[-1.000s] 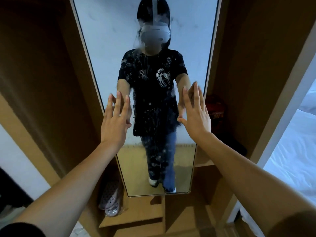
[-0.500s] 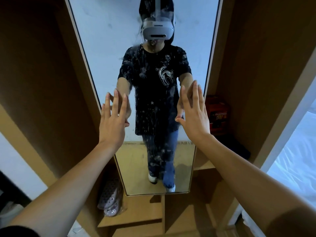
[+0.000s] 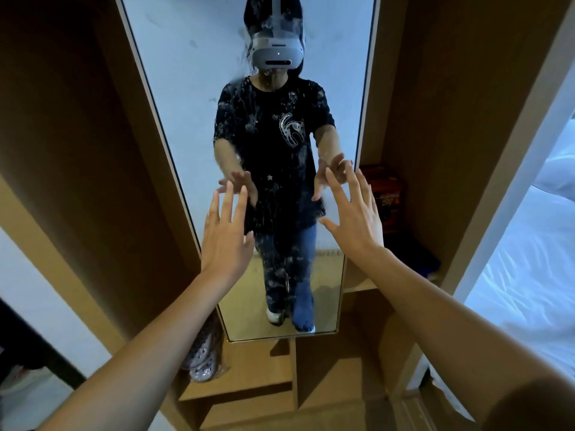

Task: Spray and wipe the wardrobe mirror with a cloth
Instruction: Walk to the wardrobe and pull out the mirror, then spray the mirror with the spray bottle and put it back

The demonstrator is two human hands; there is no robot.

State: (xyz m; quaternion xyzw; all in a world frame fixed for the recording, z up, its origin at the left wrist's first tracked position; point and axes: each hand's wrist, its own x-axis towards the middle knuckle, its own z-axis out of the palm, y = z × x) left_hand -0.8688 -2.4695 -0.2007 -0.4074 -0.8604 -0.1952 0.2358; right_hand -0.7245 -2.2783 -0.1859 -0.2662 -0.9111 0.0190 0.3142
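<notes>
Since half a second ago: fingers of both hands spread wider and tilted further toward the glass; view pitched slightly, more of the reflected headset visible. Arms in near-same reach.

Near: left hand [image 3: 225,241] raised, palm forward, fingers straight and fanned, holding nothing. Right hand [image 3: 354,219] likewise flat and splayed, empty, set a little higher and further forward. No cloth or spray bottle in view.

Beyond: tall narrow frameless wardrobe mirror [image 3: 199,98] directly ahead of both hands, long axis vertical, lower edge just above the light-brown wooden wardrobe shelf [image 3: 249,381]. Contact with glass not resolvable; reflected fingertips sit close to the real ones, right nearer than left. Surface hard, flat, glossy, heavily speckled and smeared with whitish spots over its middle band.

Side: pale perforated slippers in a clear bag [image 3: 202,353] at lower left; red-orange printed box [image 3: 385,194] on a right shelf; white bedding [image 3: 529,275] far right.

Judgement: cleaning not yet started; tools to be fetched first.
</notes>
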